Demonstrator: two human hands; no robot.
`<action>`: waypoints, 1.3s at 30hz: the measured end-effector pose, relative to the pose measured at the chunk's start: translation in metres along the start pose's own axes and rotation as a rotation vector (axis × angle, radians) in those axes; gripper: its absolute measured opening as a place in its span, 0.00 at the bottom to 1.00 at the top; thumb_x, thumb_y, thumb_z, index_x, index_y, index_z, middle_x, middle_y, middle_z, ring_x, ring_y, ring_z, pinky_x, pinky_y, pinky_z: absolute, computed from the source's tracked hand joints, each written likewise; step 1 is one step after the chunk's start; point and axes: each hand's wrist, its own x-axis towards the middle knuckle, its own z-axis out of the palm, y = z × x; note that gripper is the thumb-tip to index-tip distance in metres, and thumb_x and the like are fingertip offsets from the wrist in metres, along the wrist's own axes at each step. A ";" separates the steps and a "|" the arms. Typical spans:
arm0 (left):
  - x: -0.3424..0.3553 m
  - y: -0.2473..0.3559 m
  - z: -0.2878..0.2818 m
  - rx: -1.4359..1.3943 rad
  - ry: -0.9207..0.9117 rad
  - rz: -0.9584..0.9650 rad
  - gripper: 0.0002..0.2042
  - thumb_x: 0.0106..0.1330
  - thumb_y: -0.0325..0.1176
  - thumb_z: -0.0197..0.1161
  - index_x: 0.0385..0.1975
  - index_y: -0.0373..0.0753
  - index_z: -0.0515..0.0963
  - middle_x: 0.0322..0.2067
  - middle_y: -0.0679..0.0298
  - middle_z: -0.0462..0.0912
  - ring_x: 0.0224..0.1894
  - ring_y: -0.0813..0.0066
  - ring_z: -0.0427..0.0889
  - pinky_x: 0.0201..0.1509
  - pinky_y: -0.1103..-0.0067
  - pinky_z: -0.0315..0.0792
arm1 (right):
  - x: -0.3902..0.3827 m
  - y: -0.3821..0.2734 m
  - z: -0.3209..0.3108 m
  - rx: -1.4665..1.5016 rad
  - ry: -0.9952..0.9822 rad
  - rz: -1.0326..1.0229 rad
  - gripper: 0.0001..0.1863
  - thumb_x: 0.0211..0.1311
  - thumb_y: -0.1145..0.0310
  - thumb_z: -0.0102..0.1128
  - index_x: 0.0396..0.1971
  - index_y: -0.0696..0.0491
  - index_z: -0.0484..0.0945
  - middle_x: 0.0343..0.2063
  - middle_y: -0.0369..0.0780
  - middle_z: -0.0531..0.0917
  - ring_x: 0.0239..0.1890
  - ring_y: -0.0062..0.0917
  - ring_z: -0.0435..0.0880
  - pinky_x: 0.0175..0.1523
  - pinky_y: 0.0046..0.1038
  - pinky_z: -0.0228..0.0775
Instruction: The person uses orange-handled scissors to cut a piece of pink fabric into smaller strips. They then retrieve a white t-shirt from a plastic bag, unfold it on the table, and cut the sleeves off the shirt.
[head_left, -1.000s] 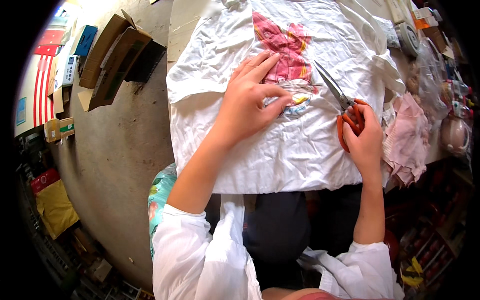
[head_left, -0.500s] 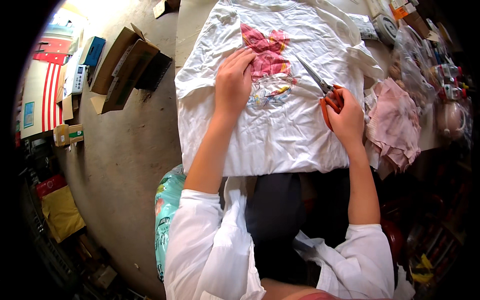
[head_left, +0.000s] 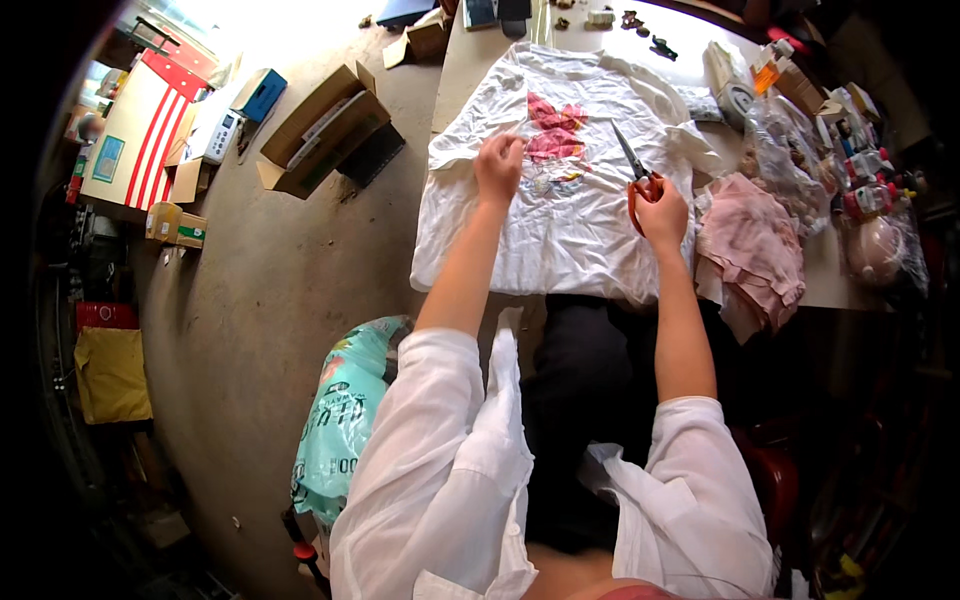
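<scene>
Watching through the head cam from my end: the white T-shirt is spread print side up on the table right in front of me, hem toward my lap and neckline at the far side. Its long axis runs pretty much straight away from me, leaning a touch to the right at the far end, with wrinkles all over the lower half. My right hand is at the shirt's right side with its fingers wrapped around the orange handles of the scissors. Those lie lengthwise on a slant, blades aimed away from me and to the left, tips just right of the pink-red print. At this size I can't tell if the blades are parted or whether they touch the cloth. My left hand is on the other side of the print, fingers curled in; no idea from this view if they're pinching fabric or just resting. If you ask me, the way to do this well is to smooth and steady the cloth with the left, keep those fingers out of the blades' line, and keep the points off the fabric, since a loose fold could easily snag. The crumpled pink cloth just to the right is worth steering clear of too.
</scene>
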 end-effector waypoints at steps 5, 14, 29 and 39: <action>-0.148 0.039 -0.036 0.047 0.066 0.211 0.07 0.61 0.28 0.56 0.34 0.37 0.80 0.31 0.56 0.81 0.33 0.63 0.79 0.39 0.74 0.71 | -0.022 0.004 -0.033 0.194 0.242 -0.024 0.16 0.47 0.61 0.71 0.27 0.56 0.78 0.21 0.40 0.82 0.25 0.30 0.82 0.33 0.30 0.71; -0.282 -0.041 -0.007 -0.285 -0.298 -0.620 0.13 0.60 0.35 0.64 0.42 0.37 0.79 0.34 0.64 0.83 0.37 0.73 0.79 0.43 0.77 0.73 | -0.108 0.028 -0.076 0.063 0.394 0.092 0.16 0.47 0.61 0.71 0.28 0.56 0.77 0.24 0.42 0.82 0.29 0.37 0.82 0.37 0.34 0.71; -0.246 -0.026 -0.006 -0.879 -0.487 -0.512 0.17 0.62 0.35 0.58 0.50 0.37 0.74 0.47 0.60 0.79 0.54 0.65 0.73 0.61 0.70 0.62 | -0.127 0.039 -0.065 -0.139 0.061 0.148 0.16 0.54 0.64 0.62 0.39 0.57 0.77 0.36 0.47 0.82 0.42 0.41 0.81 0.46 0.38 0.72; -0.175 0.092 -0.067 -1.275 -0.482 -0.830 0.18 0.68 0.37 0.55 0.54 0.37 0.70 0.51 0.63 0.76 0.53 0.70 0.74 0.56 0.69 0.68 | -0.060 0.008 -0.072 0.300 0.234 0.015 0.12 0.52 0.68 0.65 0.32 0.60 0.75 0.24 0.44 0.81 0.30 0.36 0.82 0.37 0.33 0.71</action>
